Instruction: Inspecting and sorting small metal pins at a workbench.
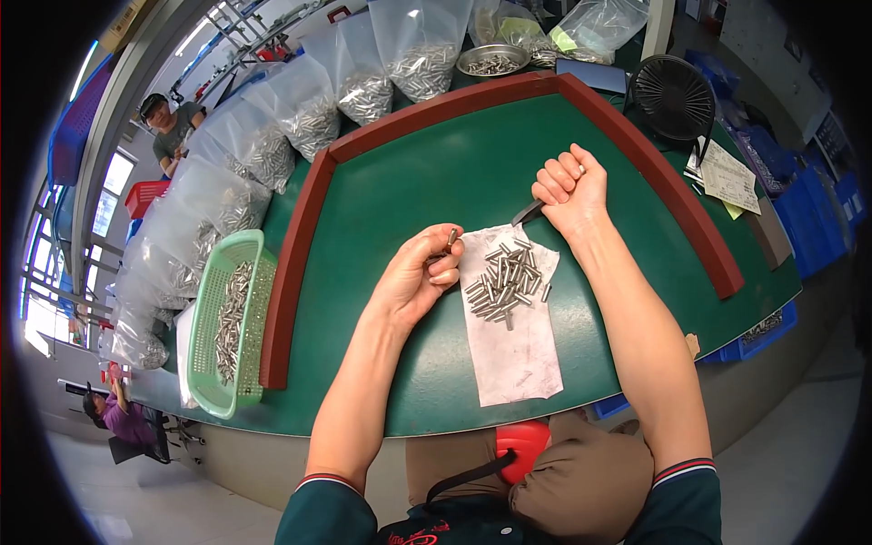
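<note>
Bags at left: a row of clear plastic bags (272, 136) holding small metal parts was seen along the upper left, outside the red rim.
Bags at top: two taller clear bags (418, 45) of the same parts were stood at the top centre.
Bags at top right: crumpled clear bags (595, 27) with yellow-green slips inside were seen at the top right.
Paper sheets: printed white sheets (729, 177) with a yellow note beneath were laid at the right.

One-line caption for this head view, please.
Left hand pinches a small metal pin beside a pile of pins on white paper; right hand grips a dark blade tool.
</note>
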Tool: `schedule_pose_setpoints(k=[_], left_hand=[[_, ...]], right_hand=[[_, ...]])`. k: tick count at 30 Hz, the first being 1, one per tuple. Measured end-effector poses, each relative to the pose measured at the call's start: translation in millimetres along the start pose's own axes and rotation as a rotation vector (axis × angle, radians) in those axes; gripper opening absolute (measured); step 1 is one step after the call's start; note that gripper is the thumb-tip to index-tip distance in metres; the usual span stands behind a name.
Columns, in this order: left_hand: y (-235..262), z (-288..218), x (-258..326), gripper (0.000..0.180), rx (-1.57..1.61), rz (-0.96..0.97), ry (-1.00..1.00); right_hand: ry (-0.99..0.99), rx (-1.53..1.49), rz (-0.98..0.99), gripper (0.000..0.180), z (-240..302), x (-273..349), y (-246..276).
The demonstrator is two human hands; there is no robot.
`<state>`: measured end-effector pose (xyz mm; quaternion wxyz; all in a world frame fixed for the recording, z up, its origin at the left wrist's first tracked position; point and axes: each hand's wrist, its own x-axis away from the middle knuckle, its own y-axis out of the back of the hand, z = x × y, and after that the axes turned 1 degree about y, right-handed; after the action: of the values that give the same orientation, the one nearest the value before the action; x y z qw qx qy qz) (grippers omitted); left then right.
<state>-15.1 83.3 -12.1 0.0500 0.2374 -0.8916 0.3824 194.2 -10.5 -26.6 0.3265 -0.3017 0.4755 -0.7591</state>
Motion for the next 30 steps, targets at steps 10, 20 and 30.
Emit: schedule_pose_setpoints(k=[10, 20, 30], left_hand=[[-2, -2, 3, 0.012, -0.087, -0.012, -0.002], [-26, 18, 1, 0.012, -1.543, -0.256, -0.448], [-21, 17, 0, 0.008, -1.628, -0.357, -0.547]], right_hand=[[-0.004, -0.009, 0.016, 0.042, 1, 2, 0], [0.011, 0.112, 0.119, 0.041, -21, 23, -30], [0.05, 0.31, 0.218, 0.042, -40, 36, -36]])
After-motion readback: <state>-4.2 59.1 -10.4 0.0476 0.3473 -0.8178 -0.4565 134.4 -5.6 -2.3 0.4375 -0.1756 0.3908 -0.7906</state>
